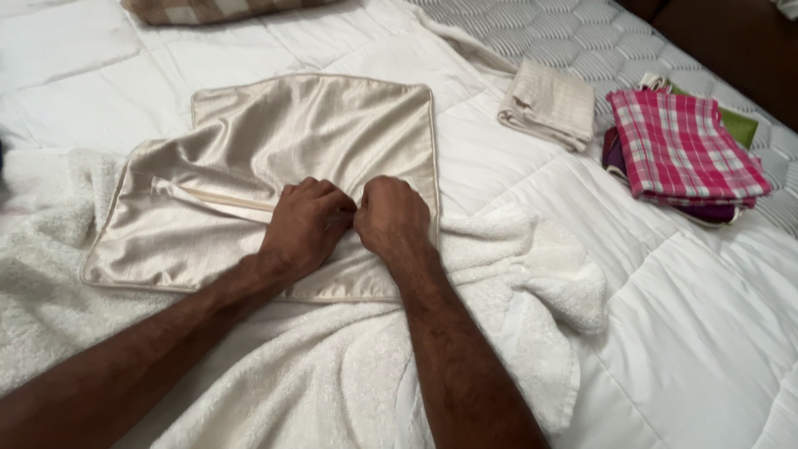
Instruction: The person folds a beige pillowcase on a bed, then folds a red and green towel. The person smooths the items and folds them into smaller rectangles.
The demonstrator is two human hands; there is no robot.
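A shiny beige cushion cover (291,133) lies flat on a white fluffy towel (499,274) on the bed. A zipper seam (216,199) runs across its middle from the left. Both of my hands press together on that seam near the cover's lower right. My left hand (306,226) is fisted on the fabric beside the zipper. My right hand (391,218) pinches the cover at the zipper's end, thumb against my left hand. The zipper pull is hidden between the fingers.
A folded beige cloth (549,104) lies to the upper right. A stack of folded cloths topped by a pink checked one (686,150) sits at the far right. A checked pillow (208,10) is at the top edge. A white quilt (698,333) covers the bed.
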